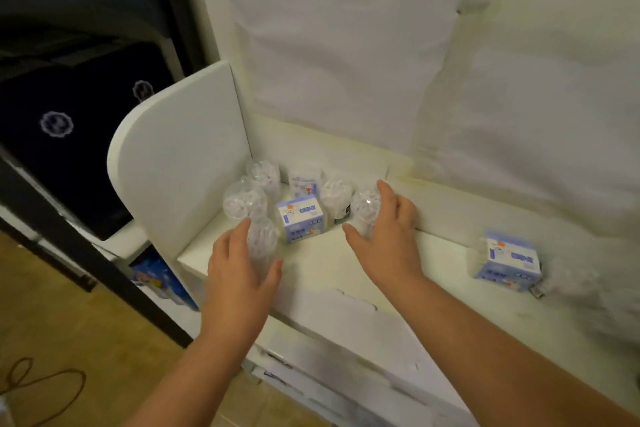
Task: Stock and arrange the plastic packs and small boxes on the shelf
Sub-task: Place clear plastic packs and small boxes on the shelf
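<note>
Both hands half-open | left hand [239,267] cups clear pack [260,238] | right hand [384,232] cups pack [366,210]

This looks like a small shop or its stockroom, though the frame is blurred. A white display shelf [329,263] with a rounded white side panel [180,163] and a paper-covered back wall [346,45] carries many copies of the same goods: clear plastic packs of white pieces [244,199] clustered at the far left, and small blue-and-white printed boxes [300,218], one more [507,262] standing well apart to the right. Left of the shelf, dark cartons with round emblems [69,121] sit on a black metal rack [90,263] above a wooden floor [69,340].
</note>
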### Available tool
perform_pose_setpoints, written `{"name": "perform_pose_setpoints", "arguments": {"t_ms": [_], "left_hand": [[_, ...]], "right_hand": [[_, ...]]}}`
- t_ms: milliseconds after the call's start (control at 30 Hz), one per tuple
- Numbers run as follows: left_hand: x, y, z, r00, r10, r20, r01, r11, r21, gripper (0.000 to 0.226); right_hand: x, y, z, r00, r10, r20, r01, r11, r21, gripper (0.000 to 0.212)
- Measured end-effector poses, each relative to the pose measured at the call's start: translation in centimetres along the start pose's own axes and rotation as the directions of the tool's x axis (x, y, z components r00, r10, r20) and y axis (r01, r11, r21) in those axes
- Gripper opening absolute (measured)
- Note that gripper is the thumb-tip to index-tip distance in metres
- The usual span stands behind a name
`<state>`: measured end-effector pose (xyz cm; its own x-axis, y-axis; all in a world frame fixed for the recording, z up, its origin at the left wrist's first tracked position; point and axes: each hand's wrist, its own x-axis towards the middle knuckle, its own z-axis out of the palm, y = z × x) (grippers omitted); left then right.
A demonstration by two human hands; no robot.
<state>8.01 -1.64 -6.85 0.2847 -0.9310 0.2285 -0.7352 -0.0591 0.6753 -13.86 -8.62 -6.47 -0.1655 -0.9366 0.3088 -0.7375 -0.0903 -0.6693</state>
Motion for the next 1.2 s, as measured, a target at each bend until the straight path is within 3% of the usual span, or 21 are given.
{"name": "perform_pose_setpoints", "arguments": {"t_ms": [133,433,700,933,1200], "left_hand": [[0.7,-1.0,0.1,0.999,0.047,-0.011,-0.047,0.998,-0.038,0.072],[-0.6,3.5,-1.3,0.964,0.265,0.013,-0.261,0.957,-0.127,0.066],[-6.1,12.1,-1.3,0.9,0.434,0.044,-0.42,0.89,-0.179,0.068],[-17.3,19.9,0.4,0.826,0.561,0.057,-0.51,0.786,-0.35,0.067],[-31.7,29.6,2.0,0.663,0.741,0.11,-0.616,0.623,-0.481,0.062]], "right_hand": [[0.3,0.0,1.1,0.993,0.001,-0.117,0.0,1.0,0.002,0.076],[-1.8,-0.3,-2.8,0.994,-0.029,-0.105,0.041,0.993,0.114,0.072],[-8.8,0.9,-14.7,0.977,-0.028,-0.211,0.06,0.987,0.147,0.071],[-20.5,3.8,-26.8,0.964,0.032,-0.265,0.009,0.988,0.153,0.076],[-35.9,7.0,-39.4,0.93,0.085,-0.358,-0.05,0.993,0.108,0.075]]}}
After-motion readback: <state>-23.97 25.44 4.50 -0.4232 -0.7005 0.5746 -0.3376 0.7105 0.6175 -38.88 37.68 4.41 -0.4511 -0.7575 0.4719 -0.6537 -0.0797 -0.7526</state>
